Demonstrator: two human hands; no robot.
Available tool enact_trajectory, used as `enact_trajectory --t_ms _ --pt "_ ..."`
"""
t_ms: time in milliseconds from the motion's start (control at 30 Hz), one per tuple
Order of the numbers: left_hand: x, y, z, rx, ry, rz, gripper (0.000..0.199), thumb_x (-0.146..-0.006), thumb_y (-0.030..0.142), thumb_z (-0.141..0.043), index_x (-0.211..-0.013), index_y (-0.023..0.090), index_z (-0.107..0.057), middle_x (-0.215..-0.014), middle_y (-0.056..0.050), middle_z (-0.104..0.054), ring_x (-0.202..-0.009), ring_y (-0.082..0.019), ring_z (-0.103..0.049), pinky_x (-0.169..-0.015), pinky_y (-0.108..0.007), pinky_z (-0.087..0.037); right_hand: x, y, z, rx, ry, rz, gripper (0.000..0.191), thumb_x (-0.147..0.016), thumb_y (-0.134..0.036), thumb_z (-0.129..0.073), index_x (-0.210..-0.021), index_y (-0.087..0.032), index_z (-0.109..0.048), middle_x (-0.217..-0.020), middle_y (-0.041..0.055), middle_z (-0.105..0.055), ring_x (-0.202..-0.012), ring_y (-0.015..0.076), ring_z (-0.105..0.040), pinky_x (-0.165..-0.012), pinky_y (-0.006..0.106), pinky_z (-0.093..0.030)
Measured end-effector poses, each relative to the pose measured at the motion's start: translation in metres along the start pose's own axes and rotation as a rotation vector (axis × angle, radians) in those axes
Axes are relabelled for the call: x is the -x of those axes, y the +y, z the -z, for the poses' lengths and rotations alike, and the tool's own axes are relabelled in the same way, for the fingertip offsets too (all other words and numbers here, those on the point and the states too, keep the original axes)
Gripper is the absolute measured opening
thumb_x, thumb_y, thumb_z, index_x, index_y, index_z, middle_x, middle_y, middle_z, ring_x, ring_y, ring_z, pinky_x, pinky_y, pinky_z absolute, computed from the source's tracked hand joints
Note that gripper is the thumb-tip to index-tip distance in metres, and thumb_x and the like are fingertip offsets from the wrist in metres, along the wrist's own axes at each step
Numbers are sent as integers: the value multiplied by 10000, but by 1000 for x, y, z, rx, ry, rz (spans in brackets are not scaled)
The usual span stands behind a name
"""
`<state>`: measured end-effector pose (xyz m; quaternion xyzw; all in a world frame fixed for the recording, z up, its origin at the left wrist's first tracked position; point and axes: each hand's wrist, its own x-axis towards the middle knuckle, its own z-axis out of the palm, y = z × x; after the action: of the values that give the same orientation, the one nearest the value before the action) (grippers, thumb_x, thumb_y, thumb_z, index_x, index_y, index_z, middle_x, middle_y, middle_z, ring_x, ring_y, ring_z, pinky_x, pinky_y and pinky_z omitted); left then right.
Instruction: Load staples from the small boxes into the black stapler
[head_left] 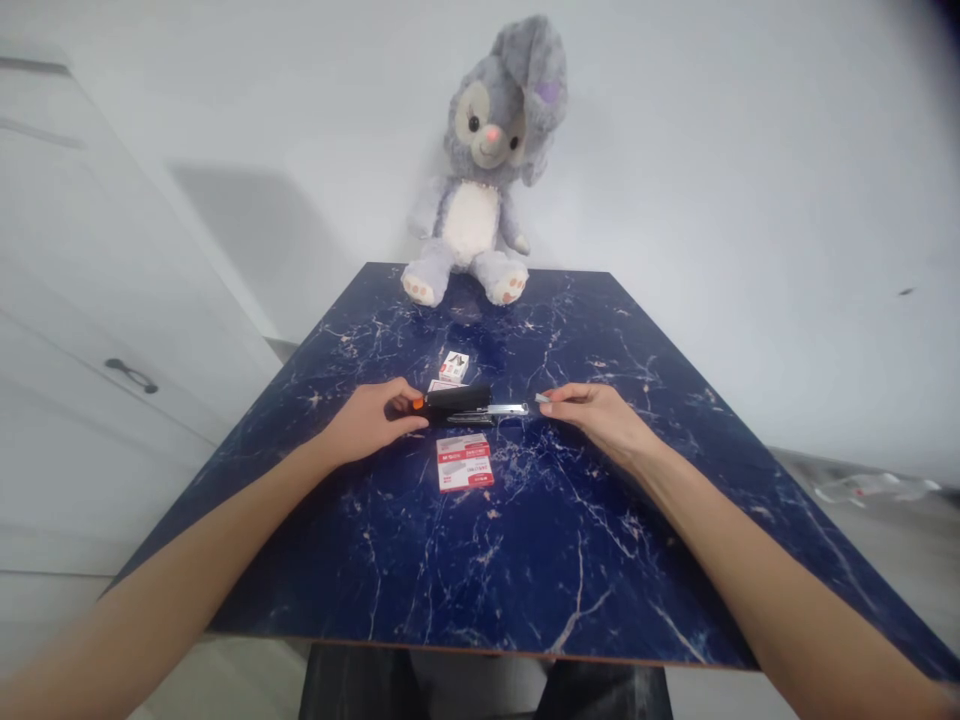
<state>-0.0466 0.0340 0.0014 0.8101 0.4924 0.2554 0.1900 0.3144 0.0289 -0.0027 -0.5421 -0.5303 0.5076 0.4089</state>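
A black stapler (459,400) lies across the middle of the table, its metal tray (508,409) sticking out to the right. My left hand (375,418) grips the stapler's left end, thumb and fingers beside an orange part. Between the thumb and fingers of my right hand (589,412) is a small silvery strip of staples (542,398), just right of the tray and apart from it. Red and white staple boxes (465,463) lie in front of the stapler. Behind it stands a small white box (454,366), with another white box partly hidden by the stapler.
The table (525,560) has a dark blue marbled top. A grey plush rabbit (476,200) sits at its back edge against the white wall. A white cabinet with a dark handle (131,376) is at the left. A plastic wrapper (877,488) lies beyond the right edge.
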Motion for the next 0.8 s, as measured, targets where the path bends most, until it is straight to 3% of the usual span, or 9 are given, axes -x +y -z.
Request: enact_trajectory --t_ms 167,400,567,800 --pt "3 9 -7 55 -39 -28 294 -813 470 -721 -988 241 -661 -972 -6 -743 -868 -197 -697 -832 -334 -539 3 -2 -3 128 20 50 306 -672 -447 -848 -832 -213 -732 -989 57 -764 -871 216 -698 -868 369 -521" --pt "5 15 -10 29 -62 -62 278 -816 466 -724 -959 238 -656 -955 -2 -742 -850 -195 -692 -825 -332 -526 10 -8 -13 428 -78 233 227 -783 -442 -747 -879 -238 -718 -929 21 -752 -796 201 -683 -772 349 -517" --pt "4 14 -9 10 -67 -60 293 -815 478 -730 -972 242 -654 -947 4 -740 -848 -196 -693 -813 -325 -517 12 -8 -15 429 -133 216 233 -788 -440 -741 -895 -236 -707 -853 2 -732 -730 175 -654 -686 310 -485" --pt "4 14 -9 9 -68 -78 295 -822 483 -723 -968 241 -642 -951 -2 -739 -851 -197 -693 -824 -335 -515 12 -8 -16 435 -169 228 219 -786 -428 -742 -876 -233 -701 -891 3 -733 -777 182 -667 -741 320 -501"
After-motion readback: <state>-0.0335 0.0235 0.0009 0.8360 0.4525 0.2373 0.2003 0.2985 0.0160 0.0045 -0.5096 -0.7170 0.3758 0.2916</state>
